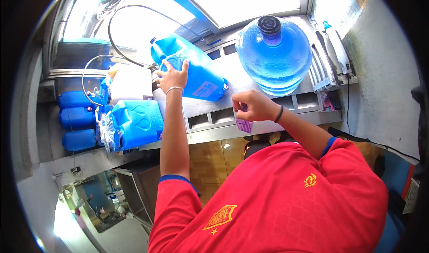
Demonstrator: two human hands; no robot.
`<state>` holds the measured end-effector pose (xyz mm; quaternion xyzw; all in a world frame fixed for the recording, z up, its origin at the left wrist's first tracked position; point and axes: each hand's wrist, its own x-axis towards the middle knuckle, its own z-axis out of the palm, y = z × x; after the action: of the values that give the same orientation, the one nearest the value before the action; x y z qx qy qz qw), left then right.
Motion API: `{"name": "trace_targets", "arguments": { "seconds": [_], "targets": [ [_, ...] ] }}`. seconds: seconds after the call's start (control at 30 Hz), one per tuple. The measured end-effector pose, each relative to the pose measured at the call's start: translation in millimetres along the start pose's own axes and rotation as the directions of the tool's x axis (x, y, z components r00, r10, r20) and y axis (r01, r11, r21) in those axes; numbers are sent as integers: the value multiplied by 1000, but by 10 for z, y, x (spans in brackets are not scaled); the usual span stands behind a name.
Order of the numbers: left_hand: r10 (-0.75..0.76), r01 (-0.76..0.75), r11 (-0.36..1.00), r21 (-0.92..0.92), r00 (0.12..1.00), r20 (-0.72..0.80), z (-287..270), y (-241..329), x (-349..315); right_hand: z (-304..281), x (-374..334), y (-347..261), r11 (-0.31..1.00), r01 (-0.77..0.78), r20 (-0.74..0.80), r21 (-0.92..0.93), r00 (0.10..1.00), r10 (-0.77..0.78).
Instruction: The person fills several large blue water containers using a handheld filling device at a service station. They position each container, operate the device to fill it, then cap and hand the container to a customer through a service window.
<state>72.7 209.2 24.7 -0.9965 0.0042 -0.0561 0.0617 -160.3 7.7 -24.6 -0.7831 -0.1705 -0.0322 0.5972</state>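
Note:
A translucent blue square-sided jug point(196, 72) stands on the metal counter in front of me. My left hand point(173, 78) is curled over a round blue cap point(177, 61) on the near left side of that jug, fingers around its edge. My right hand point(254, 106) is held over the counter's front edge, fingers closed on a thin purple plastic piece point(244, 125) that hangs below the fist. The part inside the fist is hidden. Right of the jug stands a large round blue water bottle point(273, 56) with a dark printed seal over its neck.
At the left are another blue jug point(138, 124) with plastic wrap near its cap, a whitish container point(132, 82) and several stacked blue containers point(78, 118). A black hose point(110, 27) arches over them. A white-and-blue heat-gun-like device point(338, 51) with a cord stands at the right wall.

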Motion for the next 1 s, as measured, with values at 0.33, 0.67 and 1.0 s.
{"name": "trace_targets", "arguments": {
  "seconds": [0.33,0.67,1.0],
  "targets": [
    [731,-758,624,-192,652,-201,39,-766,397,11,97,141,981,-183,-126,68,974,190],
    [87,-93,995,-45,989,-120,43,-154,-60,204,175,-19,933,-263,-364,245,867,340],
    [470,-694,188,-695,685,-556,18,-895,-686,524,550,-500,854,-168,-238,492,918,318]
  ]
}}
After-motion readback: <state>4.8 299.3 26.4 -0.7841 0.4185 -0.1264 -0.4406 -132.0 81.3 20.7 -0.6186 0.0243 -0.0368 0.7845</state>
